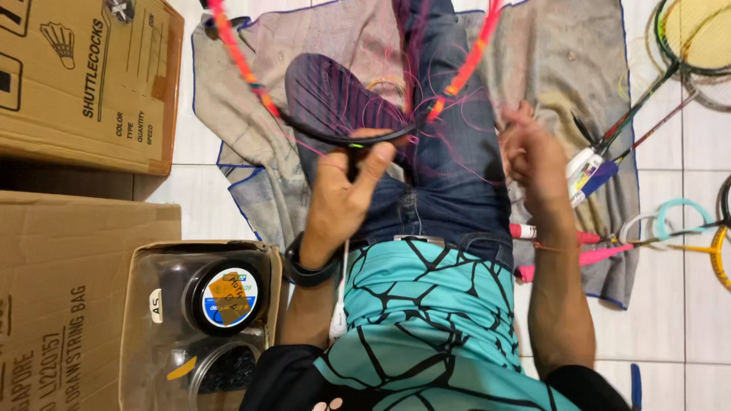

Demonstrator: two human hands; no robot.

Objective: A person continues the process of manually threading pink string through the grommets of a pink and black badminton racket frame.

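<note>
The person is sitting on the floor with a badminton racket (343, 106) lying across the lap, over the blue jeans (457, 167). The racket's frame is dark at the near end and orange-red along both sides, which are running up and out of the top of the view. The left hand (343, 194) is gripping the dark near rim of the racket head, with the thumb and fingers closing around the frame from below. A black watch (304, 266) is sitting on that wrist. The right hand (529, 156) is closed into a loose fist just to the right of the racket, apart from the frame, and is pinching a thin pink string (449, 144) that is trailing loosely from the racket across the jeans toward it. A thin band is circling the right wrist.

A grey cloth (563, 61) is lying spread on the white tiled floor under the legs. Several other rackets (647, 114) are lying on the right, their handles resting on the cloth's edge. On the left, cardboard boxes (84, 76) are standing, and an open box (145, 304) beside the left forearm is holding reels of string (228, 297).
</note>
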